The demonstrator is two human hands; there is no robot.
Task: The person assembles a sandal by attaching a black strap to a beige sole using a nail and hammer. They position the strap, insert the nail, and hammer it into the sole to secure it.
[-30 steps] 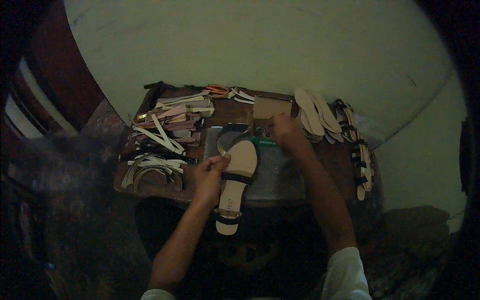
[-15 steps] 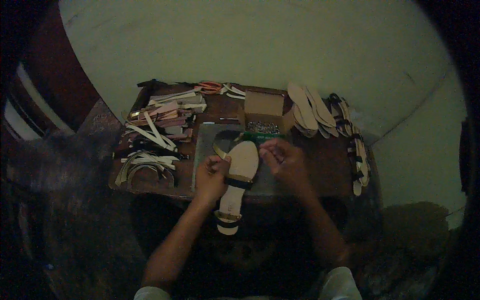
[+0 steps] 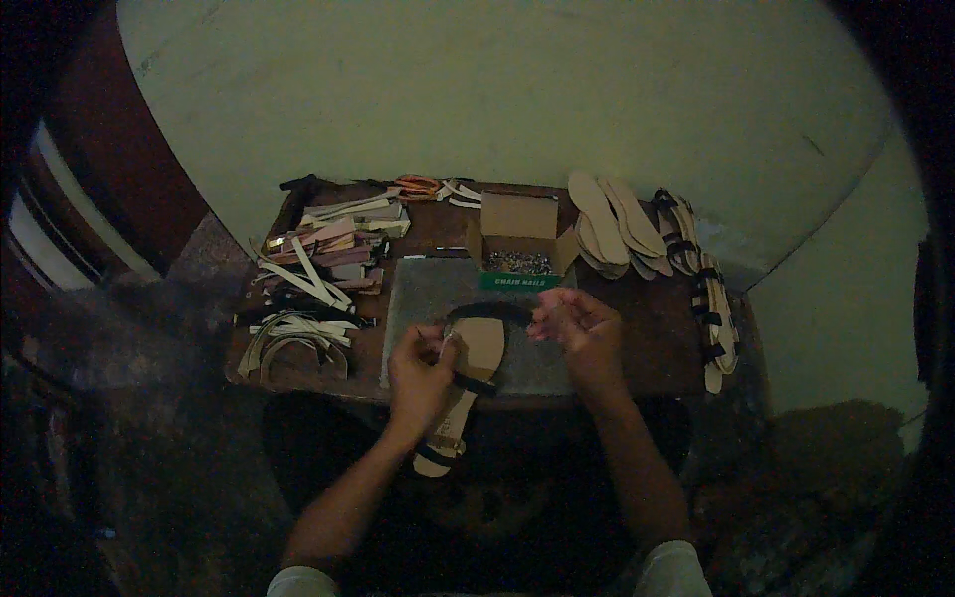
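Note:
A tan sandal sole (image 3: pixel 479 348) with black straps lies tilted over the table's near edge, its narrow end toward me. My left hand (image 3: pixel 423 373) is closed on its left edge, thumb and fingers pinching near a strap. From there a loose black strap (image 3: pixel 492 309) arches across the wide end of the sole to the right. My right hand (image 3: pixel 582 328) pinches that strap's far end with bunched fingers. Another black strap (image 3: pixel 475 383) crosses the sole's middle, and one more (image 3: pixel 438 454) sits at the narrow end.
An open cardboard box (image 3: pixel 517 239) of small nails stands behind my hands on a grey mat (image 3: pixel 403 298). Piles of cut straps (image 3: pixel 323 269) cover the table's left side. Loose tan soles (image 3: pixel 602 229) lie at the back right, beside strapped sandals (image 3: pixel 716 318) along the right edge.
My right hand has come to hold the black strap's end and drawn it over the sole to the right. The sandal has shifted slightly left and down, tilting more.

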